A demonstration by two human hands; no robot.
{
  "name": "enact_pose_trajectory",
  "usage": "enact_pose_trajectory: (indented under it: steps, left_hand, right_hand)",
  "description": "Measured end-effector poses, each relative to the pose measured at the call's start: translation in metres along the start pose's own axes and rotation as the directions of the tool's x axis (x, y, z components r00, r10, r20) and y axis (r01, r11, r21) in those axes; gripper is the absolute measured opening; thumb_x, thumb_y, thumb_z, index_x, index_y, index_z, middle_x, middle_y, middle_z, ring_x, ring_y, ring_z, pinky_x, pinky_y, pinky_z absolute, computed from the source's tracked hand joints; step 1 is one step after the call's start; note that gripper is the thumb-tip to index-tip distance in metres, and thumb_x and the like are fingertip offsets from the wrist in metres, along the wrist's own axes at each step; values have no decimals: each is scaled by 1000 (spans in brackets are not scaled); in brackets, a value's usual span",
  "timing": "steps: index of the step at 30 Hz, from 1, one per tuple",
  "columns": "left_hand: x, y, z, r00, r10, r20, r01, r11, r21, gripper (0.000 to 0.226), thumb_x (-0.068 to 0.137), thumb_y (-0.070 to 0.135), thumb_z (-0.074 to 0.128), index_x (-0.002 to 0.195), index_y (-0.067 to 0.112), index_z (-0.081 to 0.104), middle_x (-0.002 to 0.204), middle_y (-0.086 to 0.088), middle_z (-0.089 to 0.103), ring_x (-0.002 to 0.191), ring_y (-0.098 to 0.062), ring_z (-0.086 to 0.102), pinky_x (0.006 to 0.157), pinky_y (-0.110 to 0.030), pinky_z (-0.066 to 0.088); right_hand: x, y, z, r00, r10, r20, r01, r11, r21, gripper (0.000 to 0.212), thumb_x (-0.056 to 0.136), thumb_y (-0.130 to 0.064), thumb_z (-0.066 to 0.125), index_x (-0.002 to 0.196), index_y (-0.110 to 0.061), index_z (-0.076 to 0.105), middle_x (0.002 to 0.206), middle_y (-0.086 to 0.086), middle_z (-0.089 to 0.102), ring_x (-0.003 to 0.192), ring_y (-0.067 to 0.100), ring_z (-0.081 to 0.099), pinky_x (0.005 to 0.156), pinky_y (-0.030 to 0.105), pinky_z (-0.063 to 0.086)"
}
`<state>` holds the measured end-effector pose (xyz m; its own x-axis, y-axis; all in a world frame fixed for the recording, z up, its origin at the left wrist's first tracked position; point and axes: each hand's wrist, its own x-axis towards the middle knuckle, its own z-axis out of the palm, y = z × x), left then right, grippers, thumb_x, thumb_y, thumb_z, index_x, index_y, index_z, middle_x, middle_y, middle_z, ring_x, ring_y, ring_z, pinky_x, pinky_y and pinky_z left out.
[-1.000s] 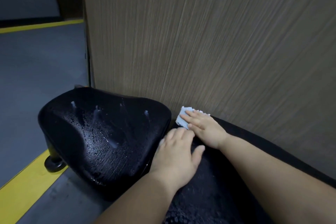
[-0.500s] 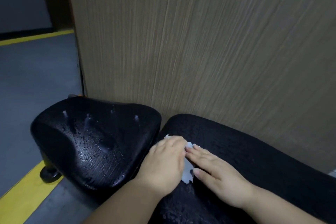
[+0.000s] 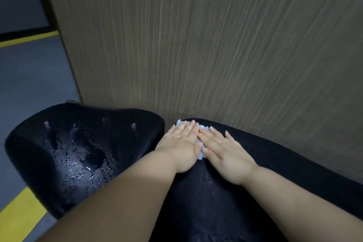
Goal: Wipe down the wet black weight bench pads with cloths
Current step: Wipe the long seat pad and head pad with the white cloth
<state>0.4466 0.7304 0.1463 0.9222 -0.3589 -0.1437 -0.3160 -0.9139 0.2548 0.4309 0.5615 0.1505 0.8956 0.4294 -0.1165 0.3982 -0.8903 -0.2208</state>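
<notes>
Two black bench pads lie side by side below me. The seat pad [image 3: 78,153] on the left is beaded with water drops and streaks. The long back pad [image 3: 284,167] runs off to the lower right. My left hand [image 3: 181,146] and my right hand [image 3: 225,153] lie flat next to each other at the long pad's far left end, both pressing down on a small white cloth [image 3: 200,141]. Only slivers of the cloth show between and beyond my fingers.
A tall wood-grain panel [image 3: 216,45] stands right behind both pads. Grey floor [image 3: 29,84] lies to the left, crossed by a yellow line [image 3: 25,40] far off and another yellow stripe [image 3: 17,218] at the lower left.
Both hands slid the cloth up the long pad toward the panel, after pulling it toward me half a second earlier. The view shifted slightly.
</notes>
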Motion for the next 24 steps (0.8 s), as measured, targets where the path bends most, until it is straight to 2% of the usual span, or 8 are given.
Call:
enact_pose_trajectory:
  steps: [10,17,24]
  left_hand:
    - [51,-1,-13,998,-32,46,32,999,-1,57,106,39,16,156,19,-5,163,6,-12,149,-11,-12,121,-32,-6]
    - [11,6,-12,995,-67,73,67,998,6,58,106,34,18,155,18,-7,162,4,-16,148,-11,-16,121,-35,-6]
    - [-57,8,3,994,-59,94,61,998,-18,59,106,36,19,155,20,-10,161,6,-18,146,-9,-21,121,-34,-9]
  right_hand:
    - [41,17,-8,992,123,-40,-122,992,16,51,103,-38,18,153,-36,8,158,-22,4,147,5,-3,118,36,-4]
    - [22,-1,-3,994,112,-4,-112,994,-3,54,100,-30,20,153,-33,9,159,-18,4,147,8,-5,118,37,-6]
    - [-33,-39,11,998,61,5,-61,998,-7,54,101,-32,19,153,-33,6,160,-17,3,147,9,-6,118,38,-6]
